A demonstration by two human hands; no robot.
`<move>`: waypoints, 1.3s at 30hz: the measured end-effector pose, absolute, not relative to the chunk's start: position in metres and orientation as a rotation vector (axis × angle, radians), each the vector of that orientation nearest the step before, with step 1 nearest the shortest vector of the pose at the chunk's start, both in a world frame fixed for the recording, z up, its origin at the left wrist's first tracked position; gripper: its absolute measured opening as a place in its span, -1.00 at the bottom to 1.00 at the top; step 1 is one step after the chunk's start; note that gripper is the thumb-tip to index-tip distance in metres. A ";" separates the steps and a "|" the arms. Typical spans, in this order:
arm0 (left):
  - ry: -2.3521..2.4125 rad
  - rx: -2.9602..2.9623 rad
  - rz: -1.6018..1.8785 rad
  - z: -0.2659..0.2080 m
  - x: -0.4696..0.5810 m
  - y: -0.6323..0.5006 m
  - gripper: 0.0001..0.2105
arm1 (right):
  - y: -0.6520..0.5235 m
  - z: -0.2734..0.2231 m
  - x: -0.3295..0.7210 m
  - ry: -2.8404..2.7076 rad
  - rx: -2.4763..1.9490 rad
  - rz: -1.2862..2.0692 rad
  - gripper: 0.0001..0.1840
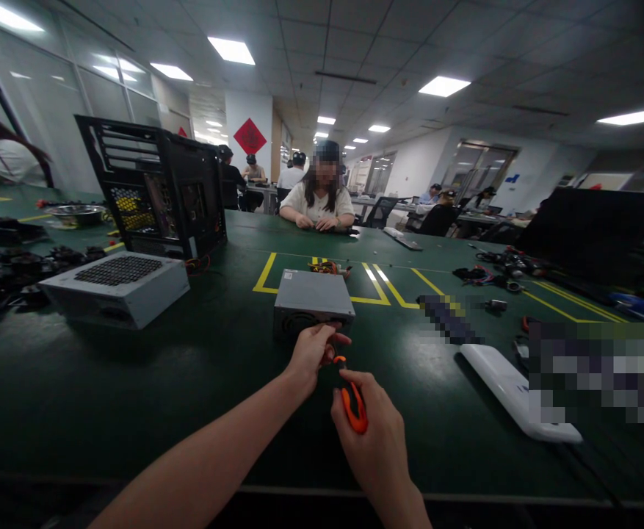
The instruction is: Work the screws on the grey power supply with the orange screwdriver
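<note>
My right hand (pixel 375 430) is wrapped round the black-and-orange handle of a screwdriver (pixel 355 411), which points away from me. Just beyond its front end is my left hand (pixel 313 354), its fingers bent together; what they pinch, if anything, is too small and dark to make out. The left fingertips are close against the near face of a grey computer power supply (pixel 313 292) that lies flat on the green table. A fan grille shows on that near face, partly behind my left hand. Colored cables (pixel 328 268) lie behind the power supply.
Another power supply (pixel 117 290) stands to the left, before an open black computer case (pixel 156 191). At right lie a white oblong device (pixel 520 393) and dark cables (pixel 498 266). A person (pixel 322 195) sits across the green table (pixel 216 411). A metal bowl (pixel 76 213) stands far left.
</note>
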State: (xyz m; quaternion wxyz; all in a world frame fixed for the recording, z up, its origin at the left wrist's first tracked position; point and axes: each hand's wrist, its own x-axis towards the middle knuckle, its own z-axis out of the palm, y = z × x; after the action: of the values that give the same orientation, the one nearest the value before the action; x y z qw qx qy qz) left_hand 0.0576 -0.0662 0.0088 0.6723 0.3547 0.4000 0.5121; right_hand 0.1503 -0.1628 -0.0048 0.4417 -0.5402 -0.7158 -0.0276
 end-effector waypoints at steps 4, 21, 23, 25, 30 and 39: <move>0.897 0.805 1.159 0.007 0.058 -0.066 -0.82 | -0.162 -0.005 0.151 -1.853 -1.296 -0.125 -0.80; 0.910 0.768 1.122 0.009 0.057 -0.065 -0.76 | -0.163 -0.006 0.149 -1.800 -1.293 -0.217 -0.75; 0.912 0.759 1.120 0.008 0.057 -0.065 -0.76 | -0.164 -0.006 0.149 -1.795 -1.284 -0.218 -0.76; 0.912 0.754 1.119 0.008 0.057 -0.064 -0.76 | -0.164 -0.006 0.149 -1.794 -1.277 -0.213 -0.76; 0.904 0.748 1.111 0.009 0.056 -0.064 -0.74 | -0.165 -0.007 0.150 -1.798 -1.268 -0.210 -0.76; 0.871 0.733 1.112 0.003 0.054 -0.059 -0.75 | -0.168 -0.009 0.153 -1.741 -1.248 -0.178 -0.77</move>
State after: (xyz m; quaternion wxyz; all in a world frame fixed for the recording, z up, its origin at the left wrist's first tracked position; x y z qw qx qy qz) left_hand 0.0535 -0.0585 0.0032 0.6997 0.3288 0.3911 0.4993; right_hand 0.1533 -0.1681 -0.0089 0.4759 -0.5108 -0.7123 -0.0730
